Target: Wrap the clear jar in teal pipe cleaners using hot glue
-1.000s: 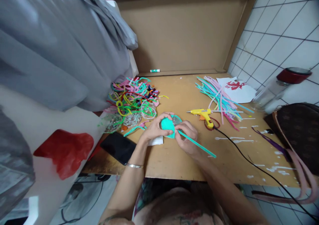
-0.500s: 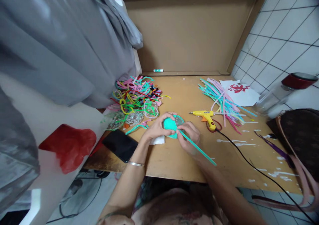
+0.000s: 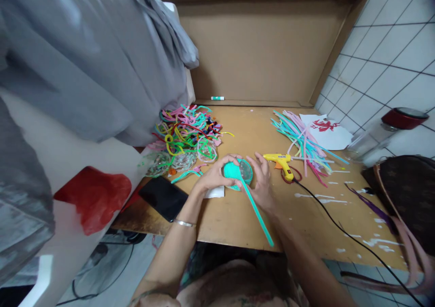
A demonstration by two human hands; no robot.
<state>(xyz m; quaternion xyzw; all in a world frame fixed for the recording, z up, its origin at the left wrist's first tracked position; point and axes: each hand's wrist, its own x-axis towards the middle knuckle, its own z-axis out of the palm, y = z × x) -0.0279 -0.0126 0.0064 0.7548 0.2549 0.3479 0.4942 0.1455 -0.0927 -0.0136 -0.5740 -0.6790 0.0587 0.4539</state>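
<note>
My left hand (image 3: 219, 173) is wrapped round a small round clear-plastic piece (image 3: 246, 171), its left part covered by rows of turquoise pipe cleaner (image 3: 231, 170). A long loose end of turquoise pipe cleaner (image 3: 258, 216) slants from the piece toward the table's front edge. Beside the right rim, my right hand (image 3: 261, 182) has its fingers spread, with the thumb close to the base of that loose end; whether it touches is unclear. Just right of this hand lies a yellow glue gun (image 3: 280, 162). White paper (image 3: 215, 192) shows partly under my left hand.
Tangled colourful pipe cleaners (image 3: 183, 128) and a black phone (image 3: 163, 198) lie to the left. At right are straight pipe cleaners (image 3: 302, 137), paper with a red drawing (image 3: 324, 128), a bottle (image 3: 380, 132), a brown bag (image 3: 404, 193) and the glue gun's cord (image 3: 326, 205). Cardboard (image 3: 265, 53) stands behind.
My right hand has let go of the turquoise strip and spread its fingers at the rim. The strip's free end has swung left and nearer to me. My left hand keeps its hold.
</note>
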